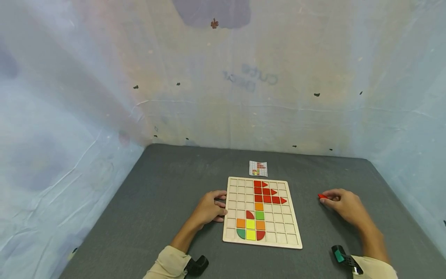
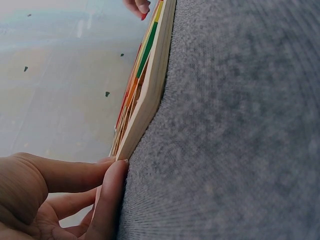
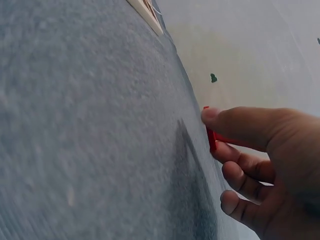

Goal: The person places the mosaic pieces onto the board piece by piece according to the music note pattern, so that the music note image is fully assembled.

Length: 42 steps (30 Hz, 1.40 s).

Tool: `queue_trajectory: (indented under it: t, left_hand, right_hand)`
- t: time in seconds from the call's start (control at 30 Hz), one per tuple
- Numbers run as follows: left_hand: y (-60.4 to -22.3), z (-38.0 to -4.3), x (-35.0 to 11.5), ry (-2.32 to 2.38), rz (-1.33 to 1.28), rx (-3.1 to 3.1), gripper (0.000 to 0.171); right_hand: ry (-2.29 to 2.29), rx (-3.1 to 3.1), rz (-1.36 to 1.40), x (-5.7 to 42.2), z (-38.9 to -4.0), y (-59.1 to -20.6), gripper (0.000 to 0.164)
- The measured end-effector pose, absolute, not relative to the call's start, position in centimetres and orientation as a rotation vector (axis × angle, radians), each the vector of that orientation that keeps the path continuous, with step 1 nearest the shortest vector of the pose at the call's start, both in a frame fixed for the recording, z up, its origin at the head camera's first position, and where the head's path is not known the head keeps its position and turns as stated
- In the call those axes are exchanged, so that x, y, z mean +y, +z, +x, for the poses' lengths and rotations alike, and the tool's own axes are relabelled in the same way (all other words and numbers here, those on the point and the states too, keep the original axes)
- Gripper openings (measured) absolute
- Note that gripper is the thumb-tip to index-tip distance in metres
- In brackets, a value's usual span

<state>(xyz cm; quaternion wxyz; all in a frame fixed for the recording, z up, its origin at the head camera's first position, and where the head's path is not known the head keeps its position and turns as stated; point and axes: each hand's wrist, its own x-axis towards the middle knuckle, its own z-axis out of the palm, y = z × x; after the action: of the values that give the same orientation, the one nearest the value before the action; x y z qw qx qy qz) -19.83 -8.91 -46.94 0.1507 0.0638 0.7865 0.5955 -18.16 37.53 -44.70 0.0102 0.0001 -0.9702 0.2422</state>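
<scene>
A square wooden grid board lies on the dark table in the head view. Red squares with triangle tips form three rows near its top. Lower down sit orange, green and yellow squares with rounded red and green pieces. My left hand grips the board's left edge; in the left wrist view its fingers meet right at the wooden rim. To the right of the board, my right hand pinches a small red tile between thumb and fingertips, raised over the table. Its exact shape is partly hidden by the fingers.
A small printed card with a matching coloured pattern lies just beyond the board. Grey cloth covers the table, and a pale spotted curtain hangs behind it. Each wrist wears a black strap device.
</scene>
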Motion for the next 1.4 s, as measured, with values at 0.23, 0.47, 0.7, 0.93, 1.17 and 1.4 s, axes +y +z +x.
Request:
queue_trajectory:
  t: [0.23,0.47,0.7,0.93,1.17,1.4]
  left_hand:
    - [-47.0,-19.9,-8.9,1.717,0.185,2.255,0.067]
    - [-47.0,-19.9,-8.9,1.717,0.189,2.258,0.067]
    - [-46.9,-19.8,-9.0,1.714,0.186,2.262,0.066]
    - [-46.9,-19.7,-9.0,1.715,0.200,2.258,0.066]
    - [-46.9,-19.8,-9.0,1.713,0.197,2.259,0.066]
    - [-46.9,-19.8,-9.0,1.713,0.192,2.257,0.067]
  right_hand:
    - [0.746,-2.981,0.043,36.3,-18.3,-44.6,0.034]
    - [0.775,-2.951,0.089,34.8,-18.4,-44.2,0.036]
    - [0.787,-2.952,0.165,32.9,-18.9,-44.1,0.030]
    - [0.790,-2.966,0.279,31.1,-19.2,-44.2,0.024]
    - [0.800,-2.950,0.354,29.1,-19.4,-44.2,0.023]
    - [0.814,-2.962,0.440,27.1,-19.7,-44.3,0.021]
